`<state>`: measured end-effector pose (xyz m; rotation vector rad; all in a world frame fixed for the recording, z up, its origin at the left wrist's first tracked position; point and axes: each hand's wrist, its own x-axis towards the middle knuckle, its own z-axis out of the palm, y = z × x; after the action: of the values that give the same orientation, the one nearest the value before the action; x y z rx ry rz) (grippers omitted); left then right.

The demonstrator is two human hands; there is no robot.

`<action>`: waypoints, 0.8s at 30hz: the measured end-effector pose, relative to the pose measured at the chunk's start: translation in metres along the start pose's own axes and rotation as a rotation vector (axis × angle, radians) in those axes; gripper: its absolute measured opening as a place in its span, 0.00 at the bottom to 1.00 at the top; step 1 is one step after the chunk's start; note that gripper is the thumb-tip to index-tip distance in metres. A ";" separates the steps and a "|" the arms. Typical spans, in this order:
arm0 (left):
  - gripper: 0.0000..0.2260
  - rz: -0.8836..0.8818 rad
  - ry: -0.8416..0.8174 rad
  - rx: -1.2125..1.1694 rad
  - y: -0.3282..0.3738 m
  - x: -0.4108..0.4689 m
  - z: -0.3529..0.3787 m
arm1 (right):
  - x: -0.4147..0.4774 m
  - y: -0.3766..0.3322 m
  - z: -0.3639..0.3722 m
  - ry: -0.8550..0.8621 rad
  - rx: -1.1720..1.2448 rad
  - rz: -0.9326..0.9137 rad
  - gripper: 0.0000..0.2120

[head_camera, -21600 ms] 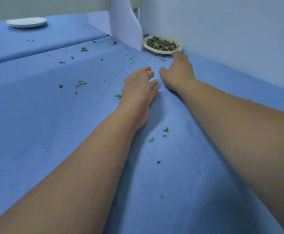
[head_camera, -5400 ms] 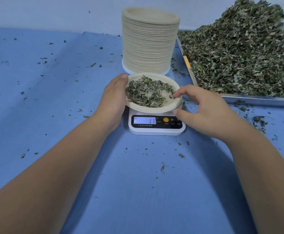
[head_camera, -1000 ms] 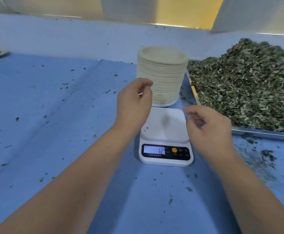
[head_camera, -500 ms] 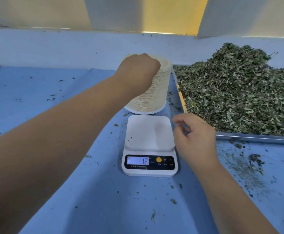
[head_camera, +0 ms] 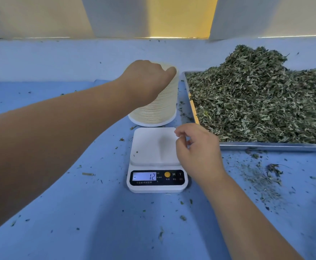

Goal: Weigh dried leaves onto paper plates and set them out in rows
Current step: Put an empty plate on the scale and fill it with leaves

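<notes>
Covering most of the view, a blue tabletop [head_camera: 78, 222] carries a metal tray [head_camera: 266, 146] at the right, heaped with dried leaves [head_camera: 256, 102]. They look loose, feather-light and crumbly, probably best taken in small pinches from the heap's near edge. Just left of the tray stands a tall stack of paper plates [head_camera: 159, 111]. Just in front of it sits a white scale [head_camera: 151, 145] with a bare platform and a display reading minus 12. The plates look thin, light, slightly stiff and tightly nested, so one should come away best by its rim, peeled up with the fingertips. The left grip [head_camera: 149, 81] is curled over the top of the stack with its fingertips hidden, so I cannot tell whether it holds a plate. The right grip [head_camera: 198, 154] hovers over the scale's right edge, loosely curled and holding nothing visible. Leaf crumbs [head_camera: 262, 177] dot the tabletop around the scale.
</notes>
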<state>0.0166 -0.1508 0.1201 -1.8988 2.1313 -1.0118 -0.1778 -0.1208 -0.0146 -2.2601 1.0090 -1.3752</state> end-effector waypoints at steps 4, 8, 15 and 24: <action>0.31 0.074 0.022 0.054 0.004 -0.004 -0.002 | 0.000 0.000 0.002 -0.007 0.002 -0.004 0.10; 0.31 0.016 0.104 -0.008 -0.002 -0.006 0.000 | -0.001 -0.001 0.005 -0.008 0.009 -0.024 0.10; 0.08 -0.565 0.377 -0.487 -0.009 -0.012 0.001 | -0.002 -0.002 0.007 0.010 -0.001 -0.034 0.11; 0.11 -0.630 0.831 -1.107 0.042 -0.086 0.003 | 0.005 -0.004 0.000 0.121 0.335 0.395 0.09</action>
<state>0.0010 -0.0732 0.0666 -3.2459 3.0249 -0.8221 -0.1743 -0.1214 -0.0092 -1.6510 1.0960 -1.3926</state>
